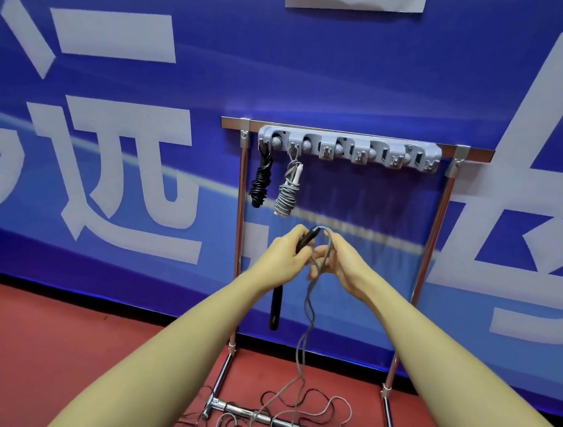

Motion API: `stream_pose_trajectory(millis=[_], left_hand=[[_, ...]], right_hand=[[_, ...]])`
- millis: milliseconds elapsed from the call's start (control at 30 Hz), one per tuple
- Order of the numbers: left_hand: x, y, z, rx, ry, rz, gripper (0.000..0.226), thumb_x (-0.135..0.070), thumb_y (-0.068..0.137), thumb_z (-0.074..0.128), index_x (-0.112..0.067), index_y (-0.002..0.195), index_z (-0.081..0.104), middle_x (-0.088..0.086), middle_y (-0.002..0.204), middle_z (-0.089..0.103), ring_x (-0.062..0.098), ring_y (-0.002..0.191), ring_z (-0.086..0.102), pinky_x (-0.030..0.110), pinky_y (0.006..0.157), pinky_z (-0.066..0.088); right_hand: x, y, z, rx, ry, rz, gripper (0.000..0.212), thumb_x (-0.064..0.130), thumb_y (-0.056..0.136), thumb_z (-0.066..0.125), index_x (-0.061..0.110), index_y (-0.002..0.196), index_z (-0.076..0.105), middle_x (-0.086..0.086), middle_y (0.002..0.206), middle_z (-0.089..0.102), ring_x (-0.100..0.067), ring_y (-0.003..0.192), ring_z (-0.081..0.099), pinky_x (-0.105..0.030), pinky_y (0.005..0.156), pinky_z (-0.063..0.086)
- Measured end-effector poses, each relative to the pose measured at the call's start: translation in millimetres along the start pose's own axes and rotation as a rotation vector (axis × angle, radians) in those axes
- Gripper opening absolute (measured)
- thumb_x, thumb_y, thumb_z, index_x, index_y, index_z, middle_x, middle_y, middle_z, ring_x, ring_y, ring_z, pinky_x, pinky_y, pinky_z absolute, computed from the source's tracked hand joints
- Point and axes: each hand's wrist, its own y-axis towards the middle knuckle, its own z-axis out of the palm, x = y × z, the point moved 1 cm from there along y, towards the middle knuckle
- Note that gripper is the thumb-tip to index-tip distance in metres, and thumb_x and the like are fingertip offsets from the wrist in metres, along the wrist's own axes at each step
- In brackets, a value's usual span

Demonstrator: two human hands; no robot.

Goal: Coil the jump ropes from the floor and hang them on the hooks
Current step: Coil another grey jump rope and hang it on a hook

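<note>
My left hand [287, 256] grips a black jump-rope handle [306, 239]; a second black handle [275, 307] hangs below my wrist. My right hand [339, 259] pinches the grey cord [307, 312], which is looped over the top and falls in two strands to the floor. A grey hook rack [348, 150] sits on the metal stand's top bar. A coiled black rope [260, 179] hangs on its leftmost hook, a coiled grey rope [288, 190] on the one beside it. Loose ropes [295, 416] lie tangled on the floor by the stand's base.
The chrome stand [238, 243] is in front of a blue banner wall with large white characters. Its base bars [263, 416] run across the red floor under the tangle. The other rack hooks [394, 157] to the right are bare.
</note>
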Motion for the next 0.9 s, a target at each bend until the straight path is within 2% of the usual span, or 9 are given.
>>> stream_pose_trajectory(millis=[67,133,233,367,467,600,667,800,900], left_hand=[[4,-1,-3,-0.033,-0.033,-0.030,0.007,-0.016,0.096,0.042,-0.014,0.094,0.048,-0.005,0.068,0.051,0.011,0.054,0.039,0.021,0.051,0.034],[7,-2,-3,-0.066,-0.065,-0.033,0.013,-0.022,0.098,0.043,-0.012,0.093,0.048,-0.005,0.069,0.047,0.011,0.057,0.039,0.025,0.055,0.036],[12,-7,1,-0.079,-0.140,-0.035,0.021,-0.030,0.100,0.043,-0.011,0.093,0.047,-0.004,0.071,0.049,0.012,0.063,0.048,0.036,0.068,0.047],[16,-12,9,-0.119,-0.294,-0.101,0.016,-0.029,0.101,0.041,-0.014,0.103,0.047,-0.002,0.075,0.057,0.010,0.071,0.061,0.032,0.081,0.051],[11,-11,10,-0.116,-0.324,-0.105,0.018,-0.028,0.100,0.044,-0.011,0.103,0.050,-0.003,0.077,0.058,0.011,0.074,0.064,0.026,0.077,0.049],[7,-7,13,-0.114,-0.324,-0.120,0.015,-0.023,0.100,0.044,-0.015,0.089,0.050,-0.002,0.074,0.054,0.013,0.068,0.061,0.033,0.076,0.053],[6,-5,14,-0.120,-0.295,-0.145,0.017,-0.024,0.100,0.042,-0.016,0.085,0.048,-0.001,0.072,0.056,0.014,0.067,0.061,0.036,0.075,0.054],[6,-5,12,-0.108,-0.142,-0.169,0.010,-0.016,0.099,0.037,-0.014,0.096,0.046,0.004,0.080,0.058,0.016,0.071,0.059,0.022,0.061,0.044],[9,-6,9,-0.095,-0.045,-0.151,0.011,-0.011,0.096,0.037,-0.013,0.101,0.047,0.007,0.080,0.058,0.020,0.067,0.054,0.026,0.056,0.041]], right_hand=[[5,-1,3,0.007,0.010,0.024,0.064,0.051,0.099,0.032,0.005,0.065,0.060,-0.010,0.059,0.053,-0.017,0.047,0.045,-0.034,0.065,0.045],[13,-5,6,-0.050,0.072,0.033,0.055,0.052,0.096,0.043,0.010,0.062,0.053,-0.004,0.054,0.046,-0.014,0.045,0.037,-0.032,0.062,0.042],[25,-8,11,-0.122,0.140,-0.009,0.046,0.044,0.094,0.053,0.013,0.062,0.046,0.003,0.047,0.033,-0.014,0.044,0.029,-0.031,0.063,0.045],[38,-13,13,-0.124,0.014,-0.150,0.038,0.037,0.096,0.053,0.009,0.070,0.049,0.006,0.046,0.031,-0.008,0.042,0.031,-0.023,0.057,0.044],[41,-15,14,-0.150,0.044,-0.221,0.038,0.034,0.098,0.051,0.010,0.068,0.050,0.006,0.048,0.034,-0.007,0.044,0.032,-0.023,0.058,0.040],[41,-15,10,-0.170,0.117,-0.245,0.036,0.033,0.098,0.049,0.011,0.071,0.054,0.004,0.051,0.041,-0.008,0.045,0.030,-0.027,0.059,0.035],[43,-17,8,-0.135,0.069,-0.257,0.034,0.031,0.099,0.049,0.008,0.073,0.057,-0.002,0.053,0.046,-0.011,0.044,0.032,-0.026,0.055,0.035],[49,-21,4,-0.063,-0.138,-0.227,0.029,0.029,0.094,0.058,0.004,0.079,0.061,-0.003,0.051,0.052,-0.014,0.043,0.038,-0.022,0.048,0.033],[47,-20,3,-0.052,-0.245,-0.217,0.020,0.020,0.089,0.066,0.006,0.075,0.061,0.001,0.051,0.051,-0.013,0.045,0.041,-0.022,0.047,0.036]])
